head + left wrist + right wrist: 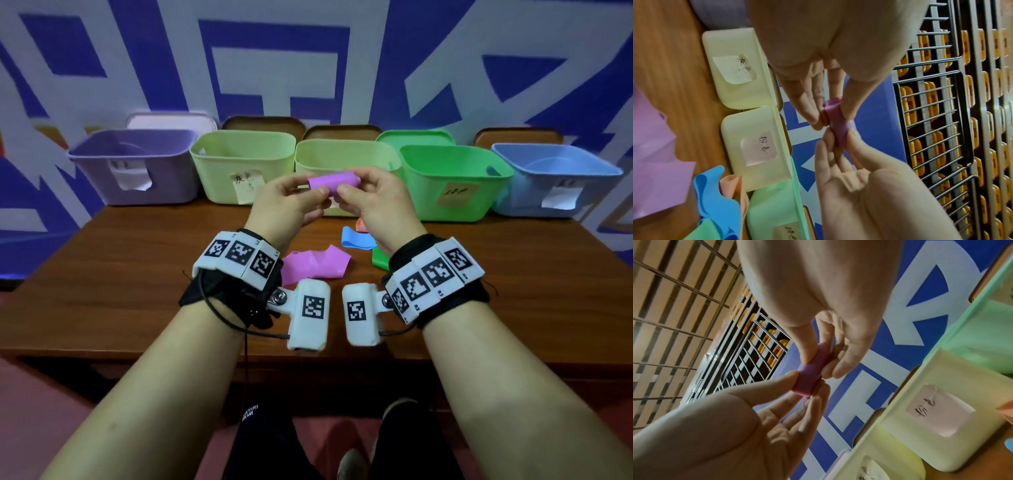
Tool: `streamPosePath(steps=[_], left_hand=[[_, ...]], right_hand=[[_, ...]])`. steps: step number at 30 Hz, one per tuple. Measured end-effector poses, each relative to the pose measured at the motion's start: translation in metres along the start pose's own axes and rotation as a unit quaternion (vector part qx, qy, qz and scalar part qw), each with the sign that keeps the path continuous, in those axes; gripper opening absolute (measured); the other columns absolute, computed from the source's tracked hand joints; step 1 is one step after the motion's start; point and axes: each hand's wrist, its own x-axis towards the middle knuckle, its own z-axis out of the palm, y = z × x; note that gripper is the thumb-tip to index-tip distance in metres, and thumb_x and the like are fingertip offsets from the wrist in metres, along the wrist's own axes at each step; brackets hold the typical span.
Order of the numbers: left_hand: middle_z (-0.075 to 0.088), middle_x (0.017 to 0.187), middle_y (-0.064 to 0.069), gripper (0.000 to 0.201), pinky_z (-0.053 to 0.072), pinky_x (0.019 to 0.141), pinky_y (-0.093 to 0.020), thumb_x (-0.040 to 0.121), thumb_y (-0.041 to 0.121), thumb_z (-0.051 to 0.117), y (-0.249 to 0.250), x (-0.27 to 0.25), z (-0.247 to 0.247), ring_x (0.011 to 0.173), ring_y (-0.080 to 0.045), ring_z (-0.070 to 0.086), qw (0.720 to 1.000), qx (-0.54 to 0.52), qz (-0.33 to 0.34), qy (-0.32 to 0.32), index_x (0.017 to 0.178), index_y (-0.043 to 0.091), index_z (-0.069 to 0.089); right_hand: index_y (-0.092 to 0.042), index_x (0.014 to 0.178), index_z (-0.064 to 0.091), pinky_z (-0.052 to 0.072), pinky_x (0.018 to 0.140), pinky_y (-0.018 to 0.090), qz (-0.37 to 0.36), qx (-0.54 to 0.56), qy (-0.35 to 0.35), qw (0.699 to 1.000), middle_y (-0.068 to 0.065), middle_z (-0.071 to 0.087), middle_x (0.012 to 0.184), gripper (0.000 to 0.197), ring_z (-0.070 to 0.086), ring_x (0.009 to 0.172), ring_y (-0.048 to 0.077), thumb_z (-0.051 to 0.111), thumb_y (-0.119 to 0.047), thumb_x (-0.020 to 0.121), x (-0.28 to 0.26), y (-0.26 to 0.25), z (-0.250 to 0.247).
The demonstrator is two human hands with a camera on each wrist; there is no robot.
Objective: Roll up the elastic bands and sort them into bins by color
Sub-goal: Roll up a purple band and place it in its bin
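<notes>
A purple bin [133, 164] stands at the far left of the wooden table [137, 281], then two pale yellow-green bins [239, 161] [342, 154] with paper labels. In front of the second of these both hands are raised above the table: the left hand [284, 202] pinches one end of a rolled pink band [334, 183] between thumb and fingertips, and the right hand [373, 202] pinches the other end. Below, an unrolled pink band [315, 263] lies flat on the table – a blue band [356, 238] and a green band [380, 258] just to its right. Farther right stand a green bin [452, 181] and a blue bin [555, 178]
</notes>
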Motion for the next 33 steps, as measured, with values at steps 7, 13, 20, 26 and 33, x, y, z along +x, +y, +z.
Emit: streamPosePath(steps=[7,13,20,26,33], left_hand=[[0.065,0.078,-0.008,0.018,0.051,0.062,-0.017,0.085,-0.006,0.062,-0.043,0.099,-0.014,0.071,-0.016,0.065,0.998,0.041,-0.024,0.035,0.090,0.011,0.060],[0.064,0.084,-0.017,0.018,0.054,0.073,-0.025,0.084,-0.007,0.063,-0.026,0.167,-0.001,0.074,-0.023,0.065,0.993,0.062,-0.087,0.042,0.092,0.008,0.059],[0.066,0.086,-0.009,0.019,0.051,0.063,-0.022,0.087,-0.002,0.061,0.049,0.202,0.033,0.076,-0.016,0.066,0.990,0.067,-0.121,0.039,0.091,0.016,0.059],[0.066,0.089,-0.002,0.017,0.050,0.071,-0.027,0.087,0.002,0.062,0.114,0.218,0.061,0.081,-0.014,0.064,0.989,0.087,-0.113,0.027,0.093,0.018,0.061],[0.065,0.084,-0.006,0.016,0.047,0.069,-0.029,0.085,0.000,0.065,0.154,0.229,0.082,0.077,-0.019,0.062,0.991,0.083,-0.095,0.053,0.090,0.014,0.064]], right_hand=[[-0.023,0.089,0.056,0.052,0.086,0.039,0.029,-0.036,0.008,0.999,0.002,0.063,0.085,0.030,0.061,0.082,0.022,0.059,0.007,0.086,0.095,0.068,0.008],[-0.005,0.110,0.060,0.052,0.080,0.034,0.097,-0.037,0.015,0.994,0.010,0.065,0.091,0.026,0.062,0.081,0.023,0.060,0.006,0.086,0.162,0.054,0.003],[-0.016,0.106,0.060,0.054,0.087,0.030,0.114,-0.010,-0.014,0.993,0.004,0.064,0.096,0.031,0.062,0.089,0.014,0.059,0.007,0.086,0.212,-0.021,-0.008],[-0.017,0.112,0.060,0.054,0.089,0.032,0.117,0.014,-0.035,0.992,0.012,0.065,0.109,0.032,0.064,0.101,0.026,0.059,0.005,0.088,0.241,-0.084,-0.024],[-0.007,0.128,0.057,0.054,0.090,0.029,0.099,-0.015,-0.068,0.993,0.004,0.062,0.112,0.040,0.063,0.101,0.015,0.061,0.000,0.088,0.268,-0.130,-0.035]])
